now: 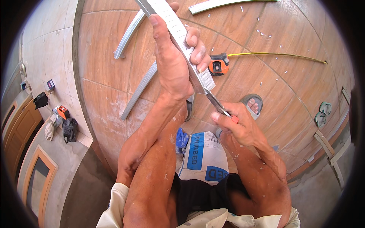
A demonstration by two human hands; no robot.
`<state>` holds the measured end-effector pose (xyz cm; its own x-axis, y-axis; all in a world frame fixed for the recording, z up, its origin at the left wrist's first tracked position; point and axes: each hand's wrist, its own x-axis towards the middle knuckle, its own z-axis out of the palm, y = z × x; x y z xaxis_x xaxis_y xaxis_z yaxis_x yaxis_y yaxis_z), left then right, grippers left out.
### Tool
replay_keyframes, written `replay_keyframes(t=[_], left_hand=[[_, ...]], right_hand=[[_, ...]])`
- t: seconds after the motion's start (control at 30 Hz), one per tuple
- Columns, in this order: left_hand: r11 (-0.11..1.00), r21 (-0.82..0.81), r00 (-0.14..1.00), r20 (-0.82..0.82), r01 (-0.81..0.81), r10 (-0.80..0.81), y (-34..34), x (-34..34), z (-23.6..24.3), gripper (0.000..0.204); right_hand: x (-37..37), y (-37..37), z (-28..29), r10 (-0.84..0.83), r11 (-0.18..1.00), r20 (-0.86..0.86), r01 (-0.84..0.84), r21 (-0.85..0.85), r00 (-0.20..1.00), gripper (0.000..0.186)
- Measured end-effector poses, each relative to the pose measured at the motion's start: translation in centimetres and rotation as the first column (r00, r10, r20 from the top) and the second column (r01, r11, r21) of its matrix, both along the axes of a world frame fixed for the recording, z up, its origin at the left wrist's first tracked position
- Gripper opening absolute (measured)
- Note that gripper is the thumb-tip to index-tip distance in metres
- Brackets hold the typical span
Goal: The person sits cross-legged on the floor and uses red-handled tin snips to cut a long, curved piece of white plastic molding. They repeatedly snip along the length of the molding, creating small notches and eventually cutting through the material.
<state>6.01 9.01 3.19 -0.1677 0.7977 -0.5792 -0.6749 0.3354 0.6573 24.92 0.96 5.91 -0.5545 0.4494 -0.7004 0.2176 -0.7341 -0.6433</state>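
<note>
The left hand [173, 74] clasps the metal channel [175, 28], likely light, stiff and sharp-edged, best held by its sides, beyond the snips [216, 102] the right hand [240, 123] grips.

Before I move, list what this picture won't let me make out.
All in the head view:
- Far end of the slotted metal channel in the left hand: cut off by the top edge.
- Most of the grips of the snips: hidden by the right hand.
- Near end of the white-and-blue sack: behind the black shorts.
- Contents of the black plastic bag: hidden by its dark sides.
</note>
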Motion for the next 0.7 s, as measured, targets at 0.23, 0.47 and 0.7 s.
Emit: replay_keyframes(t=[0.23,0.47,0.7], left_hand=[[0.999,-0.013,0.997,0.064,-0.041,0.042,0.8,0.8,2.5,0.073],[0.998,0.023,0.998,0.039,-0.053,0.052,0.8,0.8,2.4,0.078],[0.998,0.039,0.999,-0.011,-0.039,0.04,0.5,0.7,1.7,0.08]], right_hand=[[0.1,-0.3,0.0,-0.01,1.0,0.028,0.011,-0.026,1.0,0.04],[0.0,-0.3,0.1,-0.015,0.999,0.016,0.015,-0.052,1.0,0.04],[0.0,-0.4,0.0,-0.029,0.997,-0.017,0.028,-0.077,0.999,0.04]])
